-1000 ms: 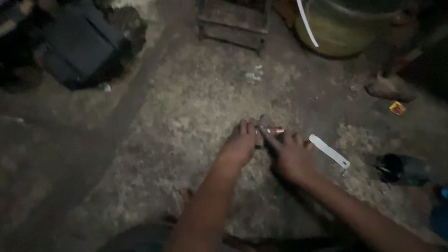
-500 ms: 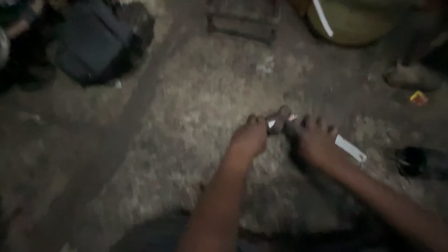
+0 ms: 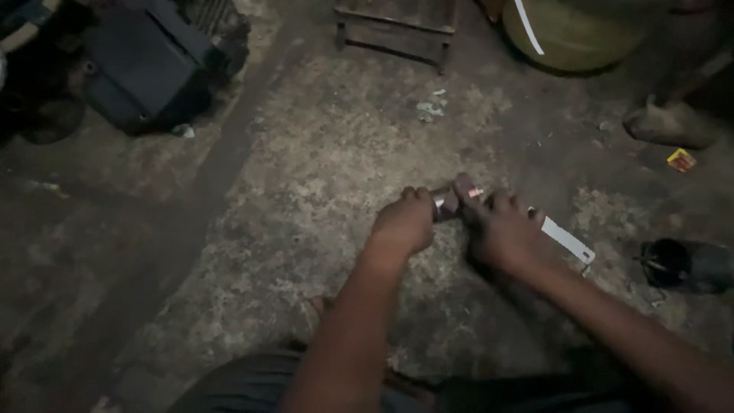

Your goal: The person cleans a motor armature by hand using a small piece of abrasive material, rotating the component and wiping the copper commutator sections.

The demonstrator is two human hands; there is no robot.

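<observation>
Small metal cylinder (image 3: 445,203) low over the concrete floor (image 3: 306,191), pinched between left hand (image 3: 403,226) and right hand (image 3: 501,233), both grips pressed onto it. White flat strip (image 3: 567,239) under the right hand. Yellow-green drum (image 3: 573,30) at top right holding a white strip (image 3: 527,27). Black can (image 3: 684,264) lying on its side, contents unclear.

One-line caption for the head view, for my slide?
Left hand and right hand grip a small metal cylinder over a rough concrete floor, a white strip beside them.

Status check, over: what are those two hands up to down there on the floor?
Left hand and right hand both grip a small metal piece. White strip beside right hand. Nothing in the way.
</observation>
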